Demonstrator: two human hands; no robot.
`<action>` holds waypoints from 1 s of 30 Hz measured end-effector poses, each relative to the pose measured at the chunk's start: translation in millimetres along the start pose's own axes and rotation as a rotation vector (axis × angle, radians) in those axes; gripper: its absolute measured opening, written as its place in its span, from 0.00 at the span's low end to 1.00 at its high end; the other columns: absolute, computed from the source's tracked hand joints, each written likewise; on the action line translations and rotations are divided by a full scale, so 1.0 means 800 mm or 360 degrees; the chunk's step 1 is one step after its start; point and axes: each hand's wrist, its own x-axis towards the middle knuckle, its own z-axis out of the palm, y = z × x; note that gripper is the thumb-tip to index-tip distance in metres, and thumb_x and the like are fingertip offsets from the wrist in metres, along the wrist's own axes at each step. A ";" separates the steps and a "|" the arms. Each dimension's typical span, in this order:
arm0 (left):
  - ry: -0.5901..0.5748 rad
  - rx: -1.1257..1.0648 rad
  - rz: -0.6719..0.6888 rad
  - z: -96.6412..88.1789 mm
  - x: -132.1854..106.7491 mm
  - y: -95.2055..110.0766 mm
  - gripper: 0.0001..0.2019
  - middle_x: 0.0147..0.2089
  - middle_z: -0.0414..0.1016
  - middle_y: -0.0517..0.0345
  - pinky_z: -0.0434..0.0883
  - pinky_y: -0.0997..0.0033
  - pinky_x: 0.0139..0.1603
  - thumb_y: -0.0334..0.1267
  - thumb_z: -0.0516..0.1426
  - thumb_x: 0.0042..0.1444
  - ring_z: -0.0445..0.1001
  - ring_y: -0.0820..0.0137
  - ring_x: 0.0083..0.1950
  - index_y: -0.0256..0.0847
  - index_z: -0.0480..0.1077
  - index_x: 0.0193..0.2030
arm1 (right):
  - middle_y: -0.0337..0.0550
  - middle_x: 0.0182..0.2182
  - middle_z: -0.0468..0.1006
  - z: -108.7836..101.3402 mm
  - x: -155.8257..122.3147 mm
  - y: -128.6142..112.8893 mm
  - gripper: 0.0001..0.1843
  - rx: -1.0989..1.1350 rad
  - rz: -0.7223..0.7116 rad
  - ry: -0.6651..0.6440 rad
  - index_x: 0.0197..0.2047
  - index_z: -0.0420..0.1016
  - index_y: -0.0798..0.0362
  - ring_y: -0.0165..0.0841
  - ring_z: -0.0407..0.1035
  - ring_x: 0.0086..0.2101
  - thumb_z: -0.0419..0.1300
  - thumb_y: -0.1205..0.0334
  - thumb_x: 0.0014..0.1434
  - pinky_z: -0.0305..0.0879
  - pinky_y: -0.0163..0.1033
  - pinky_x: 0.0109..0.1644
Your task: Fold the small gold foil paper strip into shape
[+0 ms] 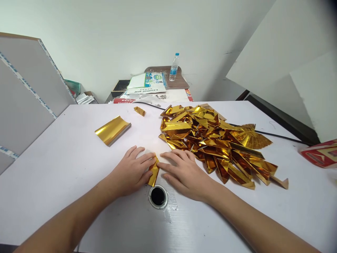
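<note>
White table (52, 182) — gold strip (153, 174) at centre, below the middle of the frame. Left hand (133, 172): fingers extended over strip, ungripped. Right hand (185, 173): fingers spread, index at strip's edge — foil pile (214, 149) right of centre.

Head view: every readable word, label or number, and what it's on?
"Cestbon" (apparently): white sheet; characters after it blurred.
Bottle label: too small to read.
Blue-and-green packet: print blurred.
Red strip: characters too small.
Red box: nothing readable.
Gold foil strip: no text visible.
</note>
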 end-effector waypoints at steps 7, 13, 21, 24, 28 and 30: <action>-0.0009 0.0037 -0.0074 0.004 0.007 -0.014 0.22 0.71 0.72 0.53 0.62 0.32 0.72 0.37 0.49 0.74 0.58 0.42 0.77 0.44 0.71 0.70 | 0.55 0.69 0.68 0.006 0.011 0.011 0.24 -0.0337 -0.0004 -0.0013 0.67 0.74 0.48 0.58 0.59 0.62 0.58 0.48 0.74 0.54 0.64 0.61; -0.0034 0.0032 -0.0036 -0.005 0.012 -0.017 0.22 0.70 0.74 0.56 0.65 0.34 0.69 0.37 0.49 0.72 0.63 0.42 0.74 0.45 0.74 0.67 | 0.50 0.67 0.72 0.006 0.012 0.005 0.18 -0.0302 -0.0249 0.0024 0.60 0.78 0.47 0.53 0.60 0.62 0.57 0.49 0.76 0.52 0.61 0.63; -0.0047 -0.0006 -0.0071 -0.004 0.010 -0.017 0.23 0.71 0.73 0.58 0.64 0.34 0.71 0.35 0.48 0.70 0.63 0.43 0.74 0.48 0.75 0.66 | 0.45 0.67 0.72 0.006 0.005 -0.019 0.14 -0.0145 -0.0409 0.0032 0.55 0.81 0.48 0.51 0.60 0.62 0.59 0.53 0.74 0.56 0.58 0.60; -0.0040 -0.0030 -0.0064 0.000 0.006 -0.021 0.23 0.72 0.72 0.57 0.63 0.33 0.72 0.36 0.49 0.71 0.61 0.43 0.75 0.49 0.74 0.67 | 0.44 0.68 0.71 0.006 0.003 -0.023 0.13 -0.0063 -0.0456 0.0002 0.55 0.82 0.46 0.50 0.61 0.62 0.60 0.54 0.73 0.58 0.57 0.60; -0.0134 -0.0090 -0.0087 0.005 0.007 -0.025 0.25 0.77 0.64 0.54 0.55 0.31 0.77 0.43 0.49 0.75 0.50 0.44 0.81 0.48 0.62 0.76 | 0.48 0.60 0.77 0.007 0.010 -0.011 0.10 0.0168 -0.0382 0.0082 0.50 0.82 0.47 0.47 0.65 0.63 0.59 0.58 0.74 0.59 0.56 0.63; -0.0168 -0.0138 -0.0103 0.008 0.011 -0.024 0.28 0.78 0.61 0.52 0.51 0.32 0.78 0.45 0.50 0.75 0.45 0.46 0.83 0.46 0.57 0.78 | 0.50 0.54 0.80 0.008 0.017 -0.001 0.08 0.0361 -0.0345 0.0111 0.50 0.78 0.51 0.44 0.69 0.60 0.58 0.59 0.74 0.62 0.55 0.64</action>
